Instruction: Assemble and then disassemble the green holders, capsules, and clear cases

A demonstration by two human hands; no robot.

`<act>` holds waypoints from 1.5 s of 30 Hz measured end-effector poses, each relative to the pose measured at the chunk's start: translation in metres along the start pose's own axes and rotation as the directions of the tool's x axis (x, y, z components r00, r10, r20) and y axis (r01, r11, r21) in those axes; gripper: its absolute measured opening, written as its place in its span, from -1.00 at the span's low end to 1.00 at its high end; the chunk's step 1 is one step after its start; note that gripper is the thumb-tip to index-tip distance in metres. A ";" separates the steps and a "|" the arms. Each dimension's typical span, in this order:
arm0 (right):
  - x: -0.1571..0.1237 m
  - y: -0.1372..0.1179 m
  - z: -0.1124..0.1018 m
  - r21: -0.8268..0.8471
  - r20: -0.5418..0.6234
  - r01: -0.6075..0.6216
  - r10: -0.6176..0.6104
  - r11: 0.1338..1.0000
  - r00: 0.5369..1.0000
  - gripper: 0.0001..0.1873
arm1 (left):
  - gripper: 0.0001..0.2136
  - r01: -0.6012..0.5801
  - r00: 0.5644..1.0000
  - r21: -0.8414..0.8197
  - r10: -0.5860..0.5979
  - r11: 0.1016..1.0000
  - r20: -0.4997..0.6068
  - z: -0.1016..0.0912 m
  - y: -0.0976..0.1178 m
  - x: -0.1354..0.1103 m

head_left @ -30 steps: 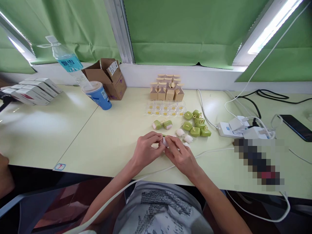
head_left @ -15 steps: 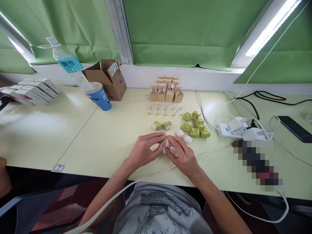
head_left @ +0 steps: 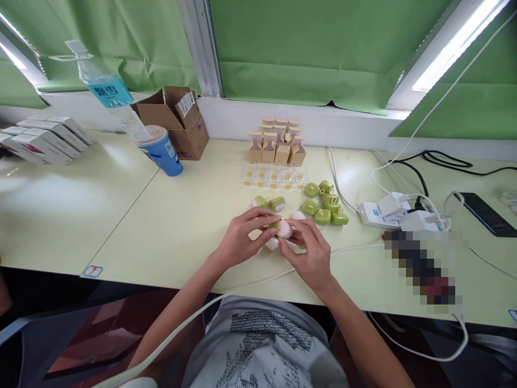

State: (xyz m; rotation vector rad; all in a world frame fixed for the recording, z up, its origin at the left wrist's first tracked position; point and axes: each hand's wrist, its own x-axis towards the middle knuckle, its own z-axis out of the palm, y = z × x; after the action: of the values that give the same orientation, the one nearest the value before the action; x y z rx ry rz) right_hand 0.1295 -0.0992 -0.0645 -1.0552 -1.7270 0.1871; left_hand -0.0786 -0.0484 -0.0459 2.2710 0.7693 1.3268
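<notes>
My left hand (head_left: 244, 234) pinches a small green case (head_left: 273, 226), mostly hidden by its fingers. My right hand (head_left: 313, 253) grips a pinkish-white rounded piece (head_left: 285, 229) by its right side. The two parts meet between my fingertips; whether they are joined I cannot tell. Under and behind the hands lie more white pieces (head_left: 271, 244), partly covered. Just beyond are two green cases with pale ends (head_left: 277, 203). To the right sits a cluster of glossy green cases (head_left: 322, 216) with yellowish loops.
Clear plastic holders with yellow marks (head_left: 274, 177) stand before open small cardboard boxes (head_left: 281, 154). A blue cup (head_left: 163, 156), water bottle (head_left: 111, 94) and carton (head_left: 188, 129) are at left. A power strip (head_left: 375, 214), phone (head_left: 484, 214) and white cable (head_left: 258, 283) lie on the table.
The white piece has turned and shifted slightly right, showing more of itself. My right hand's fingers have moved to its right side. The view has tilted slightly.
</notes>
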 end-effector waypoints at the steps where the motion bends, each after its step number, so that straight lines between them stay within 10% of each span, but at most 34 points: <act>1: -0.001 -0.001 0.000 0.080 0.003 -0.080 0.080 0.994 0.997 -0.67 | -0.68 0.014 0.999 -0.034 -0.012 0.999 0.044 -0.001 0.001 0.000; 6: 0.001 -0.010 -0.003 0.235 0.054 -0.199 0.192 0.951 0.980 -0.60 | -0.57 0.082 0.992 -0.133 -0.068 0.988 0.109 -0.004 0.005 0.003; 11: 0.009 0.000 -0.016 0.040 -0.046 -0.117 0.119 0.992 0.992 -0.66 | -0.62 0.286 0.957 -0.057 -0.288 0.957 -0.027 -0.025 0.000 0.007; 14: 0.024 0.008 -0.010 -0.094 0.136 -0.027 0.040 0.995 0.990 -0.64 | -0.50 0.425 0.896 -0.020 -0.424 0.905 -0.130 -0.044 -0.011 0.005; 19: 0.069 0.001 0.025 -0.401 0.679 0.288 0.071 0.870 0.731 -0.53 | -0.51 0.539 0.841 0.074 -0.532 0.839 -0.095 -0.057 -0.040 -0.002; 25: 0.090 0.008 0.036 -0.301 0.859 0.420 0.052 0.856 0.509 -0.59 | -0.50 0.506 0.861 0.153 -0.508 0.849 -0.030 -0.053 -0.060 -0.010; 27: 0.093 0.018 0.023 -0.242 0.830 0.365 -0.003 0.899 0.558 -0.63 | -0.51 0.498 0.866 0.153 -0.499 0.854 -0.035 -0.053 -0.058 -0.012; 32: 0.137 0.043 -0.039 -0.154 0.483 0.120 -0.031 0.981 0.875 -0.80 | -0.58 0.447 0.894 0.166 -0.441 0.879 -0.075 -0.041 -0.045 0.002; 35: 0.174 0.049 -0.070 -0.089 0.335 0.061 -0.028 0.994 0.942 -0.83 | -0.54 0.334 0.926 0.309 -0.371 0.890 0.069 -0.015 -0.037 0.041; 40: 0.191 0.034 -0.084 -0.073 0.064 0.085 -0.081 0.994 0.995 -0.80 | -0.55 0.108 0.827 0.608 -0.410 0.786 0.384 0.045 -0.037 0.114; 45: 0.180 0.015 -0.091 -0.166 0.160 0.153 -0.127 0.974 0.979 -0.82 | -0.62 -0.016 0.800 0.694 -0.407 0.720 0.440 0.087 -0.044 0.130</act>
State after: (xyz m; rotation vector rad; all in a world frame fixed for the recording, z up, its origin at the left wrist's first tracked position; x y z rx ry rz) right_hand 0.2034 0.0070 0.0911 -1.0641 -1.9746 0.0221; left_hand 0.0383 0.0625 -0.0265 2.7769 1.3741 0.1749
